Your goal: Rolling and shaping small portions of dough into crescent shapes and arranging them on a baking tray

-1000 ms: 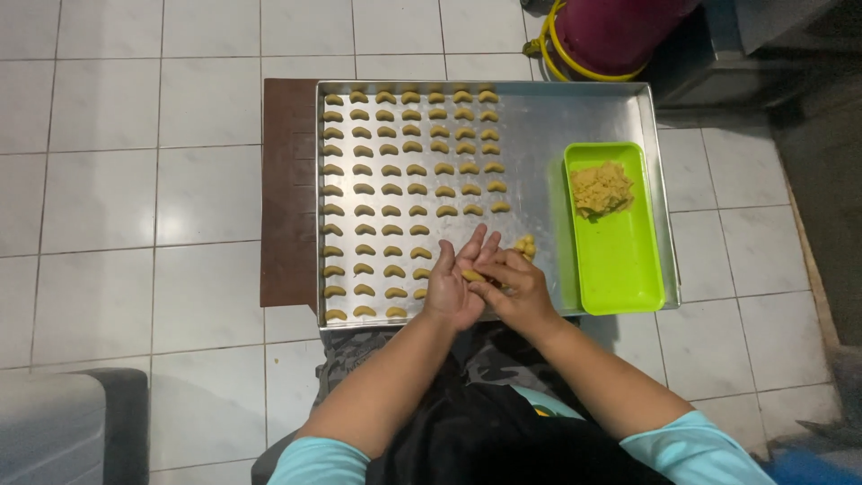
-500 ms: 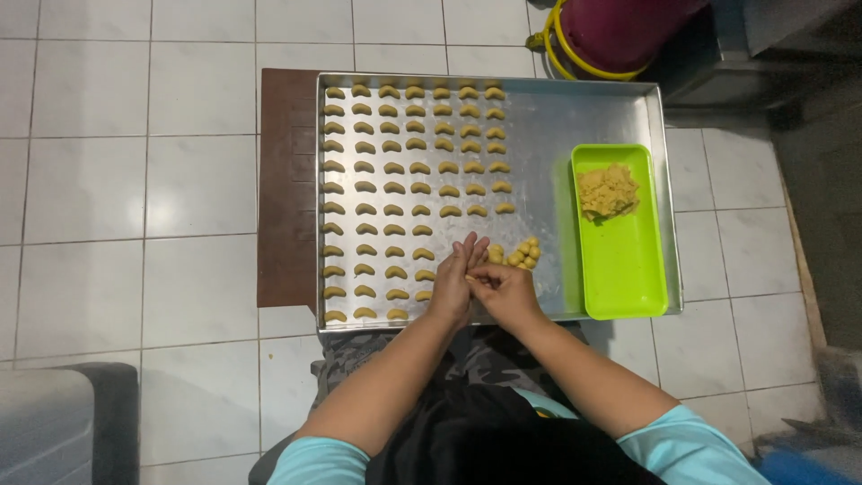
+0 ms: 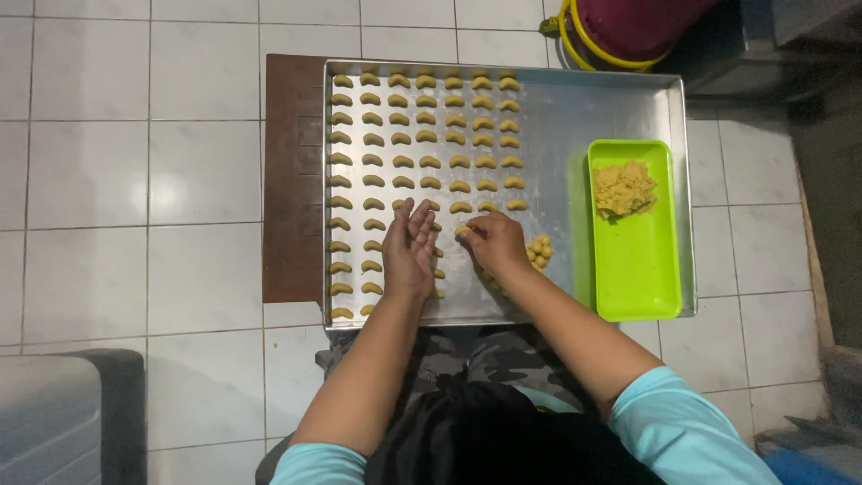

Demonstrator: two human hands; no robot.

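A silver baking tray (image 3: 575, 108) lies on the tiled floor, filled with rows of small crescent-shaped dough pieces (image 3: 429, 136). My left hand (image 3: 409, 250) hovers flat, fingers together, over the lower rows. My right hand (image 3: 494, 244) pinches a small dough piece (image 3: 461, 232) down at the end of a row. A few small dough balls (image 3: 540, 251) sit just right of my right hand.
A lime-green rectangular tray (image 3: 642, 260) holding a lump of dough (image 3: 623, 189) rests in the baking tray's right side. A brown board (image 3: 292, 180) lies under the tray's left edge. A maroon bucket with a yellow handle (image 3: 628, 31) stands at the top right. A grey object (image 3: 54, 413) is at the bottom left.
My hands were pressed together rolling dough; now they have parted. My right hand has lowered a piece onto the tray while my left hand stays flat beside it.
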